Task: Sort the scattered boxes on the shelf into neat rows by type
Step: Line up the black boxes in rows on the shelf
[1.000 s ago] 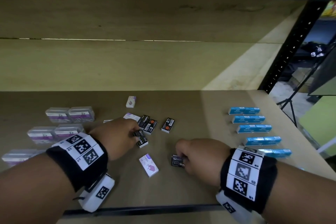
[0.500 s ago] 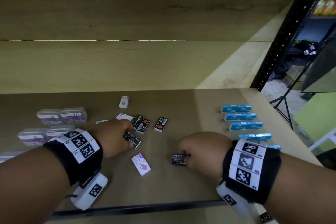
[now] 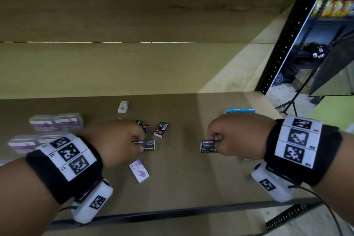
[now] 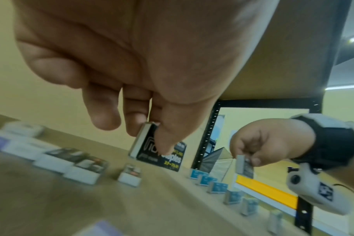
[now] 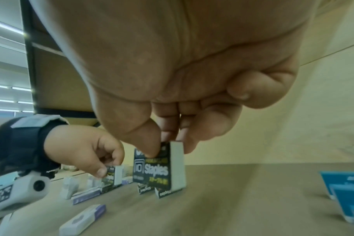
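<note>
Each hand holds a black staples box lifted off the shelf. My left hand [image 3: 122, 142] pinches one black box [image 3: 148, 145] between thumb and fingers; the left wrist view shows this box [image 4: 160, 153] hanging upright. My right hand [image 3: 229, 136] pinches another black staples box [image 3: 208, 146], seen upright in the right wrist view [image 5: 158, 169]. More black boxes [image 3: 161, 130] lie just behind the left hand. A purple-and-white box [image 3: 139, 171] lies flat near the front. Another [image 3: 123, 106] sits farther back.
Clear cases with purple labels [image 3: 56, 121] stand in rows at the left. Blue boxes [image 3: 240, 110] are lined along the right, mostly hidden by my right hand; the left wrist view shows their row [image 4: 216, 183]. A black shelf post [image 3: 281, 48] rises at the right.
Both hands have lifted their black staples boxes off the shelf. The right hand has risen and moved right, covering most of the blue row. The head view has swung left.
</note>
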